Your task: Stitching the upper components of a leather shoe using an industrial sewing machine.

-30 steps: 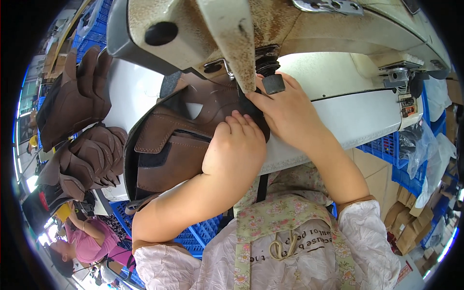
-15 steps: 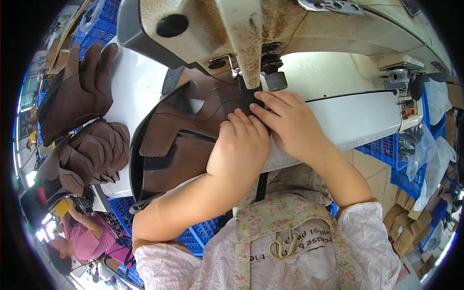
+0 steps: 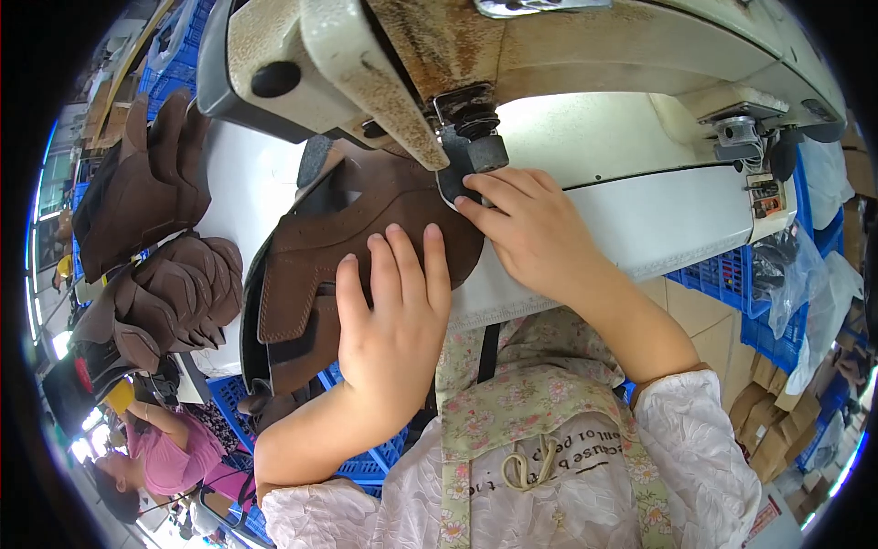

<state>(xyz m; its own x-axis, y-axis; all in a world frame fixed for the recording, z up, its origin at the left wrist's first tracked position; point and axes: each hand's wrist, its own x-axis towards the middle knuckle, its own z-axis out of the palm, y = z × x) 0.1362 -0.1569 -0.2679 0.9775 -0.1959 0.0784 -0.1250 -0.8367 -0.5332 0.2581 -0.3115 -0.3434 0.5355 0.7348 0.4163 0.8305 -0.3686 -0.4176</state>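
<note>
Lying beneath the head of a cream, rust-speckled metal sewing machine (image 3: pixel 585 55) is a dark-brown, stitched leather piece (image 3: pixel 329 229). Left hand (image 3: pixel 393 306), on the machine's near side: palm down, fingers spread upon the leather, grasping nothing. Right hand (image 3: pixel 530 229), just below the machine's head: fingers partly bent, touching dark-grey material (image 3: pixel 452 183); whether it grips cannot be told. Left of the machine: overlapping brown leather pieces (image 3: pixel 183 293). Near its right end: a blue slatted plastic crate (image 3: pixel 718 274).

You, inside a footwear-sewing workshop.
Around you: an industrial sewing machine (image 3: pixel 604 73), piled brown shoe uppers (image 3: pixel 178 293), blue crates (image 3: pixel 773 336), a co-worker (image 3: pixel 178 448).
</note>
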